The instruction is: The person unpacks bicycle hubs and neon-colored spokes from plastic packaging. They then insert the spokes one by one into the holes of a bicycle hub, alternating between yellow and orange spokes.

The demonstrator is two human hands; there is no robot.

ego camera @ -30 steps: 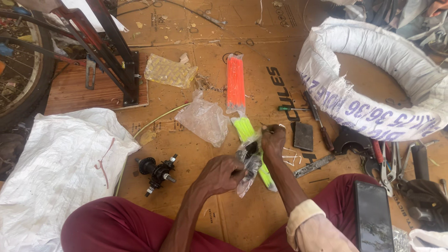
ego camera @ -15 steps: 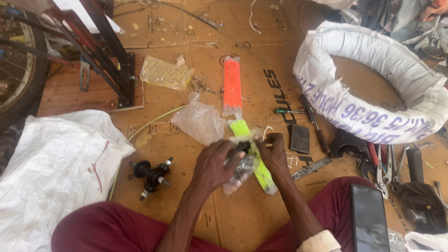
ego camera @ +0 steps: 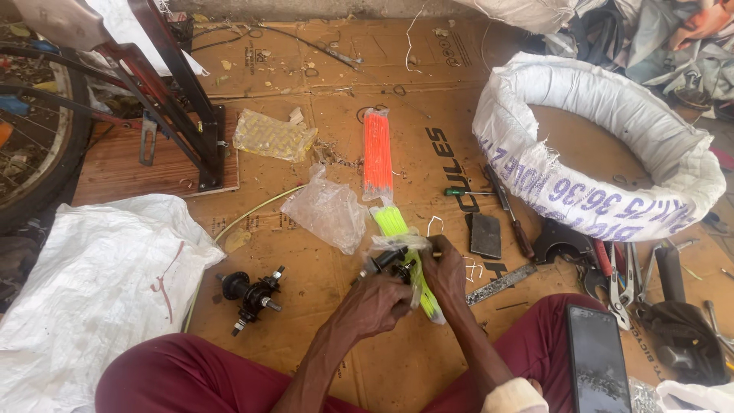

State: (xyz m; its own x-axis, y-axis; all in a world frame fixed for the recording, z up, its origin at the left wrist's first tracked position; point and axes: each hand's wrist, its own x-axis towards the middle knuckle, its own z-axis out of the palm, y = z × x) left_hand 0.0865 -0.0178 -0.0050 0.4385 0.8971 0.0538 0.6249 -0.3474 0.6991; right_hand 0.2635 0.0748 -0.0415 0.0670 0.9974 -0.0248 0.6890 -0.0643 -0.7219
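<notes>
Just below the middle of the frame, my left hand (ego camera: 375,304) and right hand (ego camera: 446,269) both close around a black hub (ego camera: 388,262) in a clear plastic wrapper (ego camera: 397,243). Beneath them lies a yellow-green bundle (ego camera: 391,222); a second hub (ego camera: 252,295) sits lower left.

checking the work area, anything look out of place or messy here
Mostly loose clutter: hand tools lie scattered on the cardboard floor, with small debris. Both hands hold a black hub still in clear plastic. Nothing looks broken.

phone (ego camera: 599,359): bottom cut off | bicycle wheel (ego camera: 34,153): left cut off
</notes>
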